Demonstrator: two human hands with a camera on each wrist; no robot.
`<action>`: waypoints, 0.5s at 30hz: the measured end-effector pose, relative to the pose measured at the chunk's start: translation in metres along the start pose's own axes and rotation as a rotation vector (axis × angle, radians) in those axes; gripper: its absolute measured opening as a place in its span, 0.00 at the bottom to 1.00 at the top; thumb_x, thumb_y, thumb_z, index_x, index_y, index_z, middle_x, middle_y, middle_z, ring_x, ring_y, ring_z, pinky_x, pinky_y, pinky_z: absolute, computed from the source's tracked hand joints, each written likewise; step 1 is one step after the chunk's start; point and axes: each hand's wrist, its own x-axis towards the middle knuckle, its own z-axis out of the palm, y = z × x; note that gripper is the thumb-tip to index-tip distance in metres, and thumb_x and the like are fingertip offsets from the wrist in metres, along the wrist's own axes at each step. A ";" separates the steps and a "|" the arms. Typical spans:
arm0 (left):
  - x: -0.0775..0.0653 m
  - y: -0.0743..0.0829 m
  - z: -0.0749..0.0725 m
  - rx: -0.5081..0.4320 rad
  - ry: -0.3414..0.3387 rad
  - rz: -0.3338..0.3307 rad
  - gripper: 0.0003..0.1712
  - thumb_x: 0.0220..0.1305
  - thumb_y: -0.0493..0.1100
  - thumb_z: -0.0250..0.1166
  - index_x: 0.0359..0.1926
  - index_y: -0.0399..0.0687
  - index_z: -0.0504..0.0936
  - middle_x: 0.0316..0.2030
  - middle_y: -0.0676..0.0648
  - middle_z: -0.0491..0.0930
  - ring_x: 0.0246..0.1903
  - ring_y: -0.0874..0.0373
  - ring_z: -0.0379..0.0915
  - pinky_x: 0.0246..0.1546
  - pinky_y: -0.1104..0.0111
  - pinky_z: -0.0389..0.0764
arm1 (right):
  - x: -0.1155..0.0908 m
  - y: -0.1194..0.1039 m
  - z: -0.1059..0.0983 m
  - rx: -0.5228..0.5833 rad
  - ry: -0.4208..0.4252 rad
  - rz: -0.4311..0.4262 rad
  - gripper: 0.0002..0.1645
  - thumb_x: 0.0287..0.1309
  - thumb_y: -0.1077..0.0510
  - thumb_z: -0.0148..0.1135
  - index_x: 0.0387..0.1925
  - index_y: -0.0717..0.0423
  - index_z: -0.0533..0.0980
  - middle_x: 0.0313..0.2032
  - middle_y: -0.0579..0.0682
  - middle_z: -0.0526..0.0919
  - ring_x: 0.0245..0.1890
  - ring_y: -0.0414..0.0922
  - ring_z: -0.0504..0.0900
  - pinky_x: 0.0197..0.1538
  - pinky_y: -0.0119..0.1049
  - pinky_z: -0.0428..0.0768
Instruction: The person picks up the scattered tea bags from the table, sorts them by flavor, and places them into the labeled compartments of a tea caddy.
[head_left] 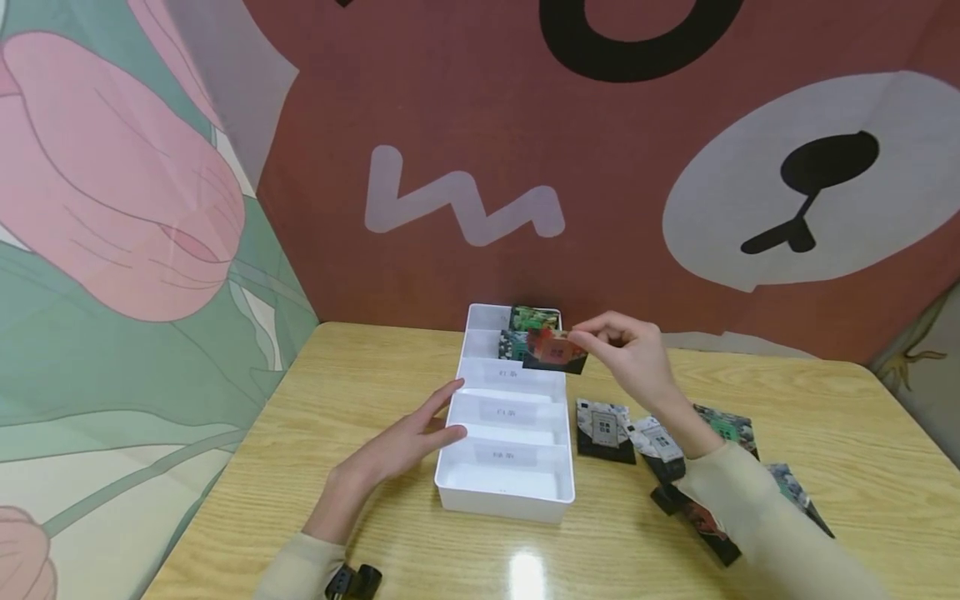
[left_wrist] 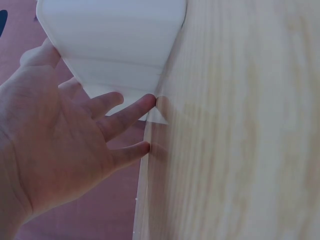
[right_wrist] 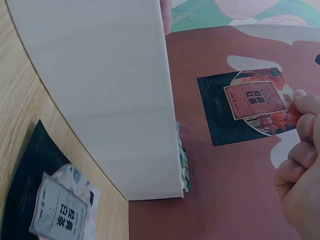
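A tea packet [head_left: 553, 352] with a red label and dark end is pinched by its edge between the thumb and fingers of my right hand [head_left: 632, 357], held above the far half of a long white divided box [head_left: 504, 505]. In the right wrist view the packet [right_wrist: 256, 100] shows its printed face, clear of the box wall [right_wrist: 100, 90]. My left hand [head_left: 401, 446] rests against the box's left side, thumb and index finger at the rim. Its fingers are spread in the left wrist view. A green packet [head_left: 534, 317] and a green-and-grey packet [head_left: 512, 344] sit in the far compartments.
Right of the box lie a white-labelled packet [head_left: 604, 427] and another white one [head_left: 658, 442]. Beyond them are a green packet [head_left: 726, 423], a red packet [head_left: 703, 518] and a bluish packet [head_left: 793, 490], partly behind my right sleeve. A printed wall cloth [head_left: 465, 275] rises behind the table.
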 end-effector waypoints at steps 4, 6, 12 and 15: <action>0.000 0.001 0.000 0.002 0.000 0.005 0.41 0.66 0.68 0.60 0.73 0.91 0.46 0.75 0.58 0.55 0.67 0.51 0.67 0.65 0.47 0.69 | 0.005 -0.001 0.006 0.017 -0.022 0.025 0.06 0.61 0.62 0.68 0.38 0.60 0.86 0.13 0.46 0.67 0.13 0.42 0.57 0.20 0.36 0.59; 0.000 0.001 -0.001 0.003 -0.002 0.004 0.42 0.65 0.68 0.59 0.73 0.91 0.46 0.75 0.58 0.56 0.67 0.51 0.67 0.65 0.47 0.69 | 0.006 0.000 0.009 0.023 -0.025 0.048 0.06 0.61 0.61 0.68 0.38 0.60 0.86 0.13 0.45 0.67 0.13 0.42 0.57 0.20 0.36 0.59; 0.001 0.000 0.000 0.002 -0.008 -0.007 0.42 0.64 0.70 0.59 0.72 0.92 0.46 0.75 0.58 0.56 0.67 0.51 0.66 0.65 0.47 0.69 | 0.008 0.009 0.020 0.040 -0.040 0.124 0.06 0.61 0.59 0.68 0.38 0.59 0.86 0.13 0.43 0.67 0.13 0.39 0.56 0.20 0.35 0.60; 0.001 0.000 0.000 0.000 -0.006 -0.014 0.42 0.64 0.70 0.59 0.72 0.92 0.46 0.75 0.59 0.55 0.67 0.51 0.66 0.66 0.47 0.69 | 0.009 0.016 0.026 0.058 -0.057 0.132 0.07 0.61 0.60 0.68 0.38 0.61 0.85 0.13 0.43 0.66 0.14 0.39 0.56 0.20 0.35 0.59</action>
